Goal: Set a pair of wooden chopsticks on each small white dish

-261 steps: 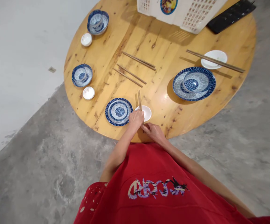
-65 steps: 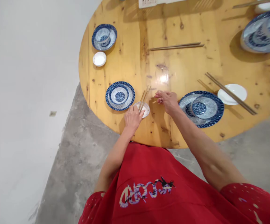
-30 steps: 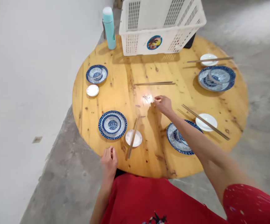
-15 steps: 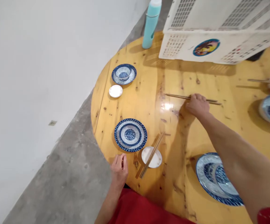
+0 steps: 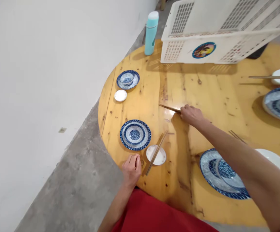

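Observation:
My right hand (image 5: 190, 114) is reached out over the middle of the round wooden table, its fingers closed on a pair of chopsticks (image 5: 167, 107) whose tips point left. My left hand (image 5: 131, 167) is curled into a loose fist at the table's near edge, with nothing visible in it. Just beyond it lies a blue-and-white plate (image 5: 135, 135). Beside that plate, a small white dish (image 5: 160, 157) has another pair of chopsticks (image 5: 156, 153) resting across it. Under my right forearm sits a larger blue-patterned plate (image 5: 206, 162) with a bowl (image 5: 227, 169) on it, partly covered by the arm.
A patterned plate with a bowl (image 5: 127, 78) and a small white saucer (image 5: 120, 95) stand at the far left. At the back are a turquoise bottle (image 5: 151, 37) and a white plastic crate (image 5: 178, 51). More dishes (image 5: 279, 104) and chopsticks (image 5: 263, 77) are at the right.
My right hand has moved left over the table with the chopsticks, which now slant more. My left hand stays curled near the edge. The view has shifted a little, showing more at the right.

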`<action>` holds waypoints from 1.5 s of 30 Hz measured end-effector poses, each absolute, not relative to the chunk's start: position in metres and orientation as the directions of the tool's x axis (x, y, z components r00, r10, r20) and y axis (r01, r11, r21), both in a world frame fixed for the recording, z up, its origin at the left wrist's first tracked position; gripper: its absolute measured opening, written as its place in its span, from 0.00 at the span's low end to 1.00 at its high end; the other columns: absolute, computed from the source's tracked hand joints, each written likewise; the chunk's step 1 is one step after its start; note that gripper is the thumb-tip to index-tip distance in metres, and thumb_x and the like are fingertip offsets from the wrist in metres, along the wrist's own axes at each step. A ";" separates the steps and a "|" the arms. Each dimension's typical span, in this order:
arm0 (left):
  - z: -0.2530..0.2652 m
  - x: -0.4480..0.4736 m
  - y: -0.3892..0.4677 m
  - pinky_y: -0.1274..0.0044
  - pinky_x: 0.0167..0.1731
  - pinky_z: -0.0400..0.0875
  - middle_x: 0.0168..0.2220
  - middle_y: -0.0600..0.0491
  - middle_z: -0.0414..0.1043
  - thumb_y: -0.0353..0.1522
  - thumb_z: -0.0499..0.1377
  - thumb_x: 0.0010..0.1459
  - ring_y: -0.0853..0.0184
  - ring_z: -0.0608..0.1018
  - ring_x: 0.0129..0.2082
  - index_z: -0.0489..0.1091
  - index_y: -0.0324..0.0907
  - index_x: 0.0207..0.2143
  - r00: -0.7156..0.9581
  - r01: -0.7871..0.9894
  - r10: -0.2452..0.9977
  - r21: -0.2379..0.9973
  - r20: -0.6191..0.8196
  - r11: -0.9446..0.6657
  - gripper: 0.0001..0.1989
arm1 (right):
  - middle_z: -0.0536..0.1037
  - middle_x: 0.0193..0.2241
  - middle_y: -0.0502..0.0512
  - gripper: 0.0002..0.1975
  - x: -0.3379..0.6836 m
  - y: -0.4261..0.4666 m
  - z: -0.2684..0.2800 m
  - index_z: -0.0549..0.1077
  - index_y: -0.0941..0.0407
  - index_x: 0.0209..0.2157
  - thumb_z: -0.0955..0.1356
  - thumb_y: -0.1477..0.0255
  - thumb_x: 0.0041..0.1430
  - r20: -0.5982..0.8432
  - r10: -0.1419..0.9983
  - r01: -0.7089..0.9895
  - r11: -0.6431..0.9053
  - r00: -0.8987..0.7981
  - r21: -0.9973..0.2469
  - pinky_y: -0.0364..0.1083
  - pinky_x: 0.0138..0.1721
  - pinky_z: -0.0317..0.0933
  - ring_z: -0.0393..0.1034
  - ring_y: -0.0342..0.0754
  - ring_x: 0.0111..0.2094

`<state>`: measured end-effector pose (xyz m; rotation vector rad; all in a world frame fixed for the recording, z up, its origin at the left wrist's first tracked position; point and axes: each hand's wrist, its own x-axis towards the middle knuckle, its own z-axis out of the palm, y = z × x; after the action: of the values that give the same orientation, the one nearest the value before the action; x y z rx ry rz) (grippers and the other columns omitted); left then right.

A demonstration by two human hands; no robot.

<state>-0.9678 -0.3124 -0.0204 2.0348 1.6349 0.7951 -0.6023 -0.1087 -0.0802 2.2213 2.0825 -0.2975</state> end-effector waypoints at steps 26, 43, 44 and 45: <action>0.003 -1.091 -0.237 0.79 0.40 0.74 0.42 0.50 0.78 0.29 0.55 0.69 0.70 0.80 0.37 0.76 0.42 0.45 0.091 0.630 0.983 0.755 0.160 -0.181 0.09 | 0.77 0.30 0.54 0.04 -0.877 -0.153 0.068 0.71 0.54 0.35 0.66 0.73 0.55 0.284 0.929 0.563 0.107 0.238 -0.820 0.47 0.37 0.69 0.73 0.49 0.31; -0.033 -1.287 -0.209 0.78 0.41 0.71 0.39 0.50 0.78 0.29 0.55 0.69 0.69 0.78 0.36 0.77 0.42 0.43 0.083 0.670 0.995 0.736 0.052 -0.094 0.10 | 0.78 0.35 0.58 0.06 -1.018 -0.120 -0.046 0.70 0.54 0.34 0.65 0.69 0.53 0.167 0.933 0.729 -0.129 0.319 -0.672 0.52 0.42 0.70 0.76 0.54 0.35; -0.035 -1.286 -0.203 0.78 0.41 0.71 0.39 0.50 0.78 0.29 0.55 0.69 0.69 0.78 0.36 0.77 0.42 0.43 0.098 0.665 0.994 0.739 0.054 -0.106 0.10 | 0.79 0.35 0.58 0.07 -1.018 -0.120 -0.047 0.71 0.54 0.34 0.65 0.68 0.53 0.166 0.923 0.712 -0.144 0.346 -0.687 0.52 0.42 0.70 0.76 0.54 0.35; -0.037 -1.286 -0.198 0.78 0.40 0.71 0.39 0.50 0.78 0.29 0.55 0.69 0.69 0.78 0.36 0.76 0.41 0.42 0.115 0.658 0.992 0.744 0.054 -0.116 0.10 | 0.79 0.34 0.58 0.07 -1.018 -0.120 -0.048 0.71 0.54 0.34 0.65 0.67 0.53 0.163 0.912 0.692 -0.160 0.377 -0.704 0.52 0.42 0.70 0.76 0.54 0.35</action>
<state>-1.2858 -0.1976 -0.0372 1.8389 1.5993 0.7736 -1.0185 -0.1200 -0.0476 3.1095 2.2383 -0.6324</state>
